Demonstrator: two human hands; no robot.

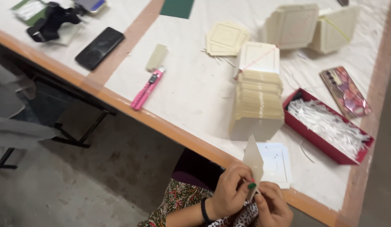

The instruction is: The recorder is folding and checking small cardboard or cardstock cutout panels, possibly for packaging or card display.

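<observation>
Both hands meet just below the near edge of the cloth-covered table (195, 96). The left hand (231, 191), green-nailed fingers closed, pinches a thin cream square card (253, 162) that stands tilted on edge; the right hand (272, 206) closes on the card's lower end. Just beyond, a white card (276, 164) lies flat on the near edge, behind it a tall stack of cream cards (258, 103). A red tray of white strings (326, 126) sits beside the stack.

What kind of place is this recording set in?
Probably a small craft or packaging workshop: a tall stack of cream card pieces on a cloth-covered worktable, a red tray of white strings, a pink utility knife, and both hands, left hand and right hand, pinching one card.
</observation>
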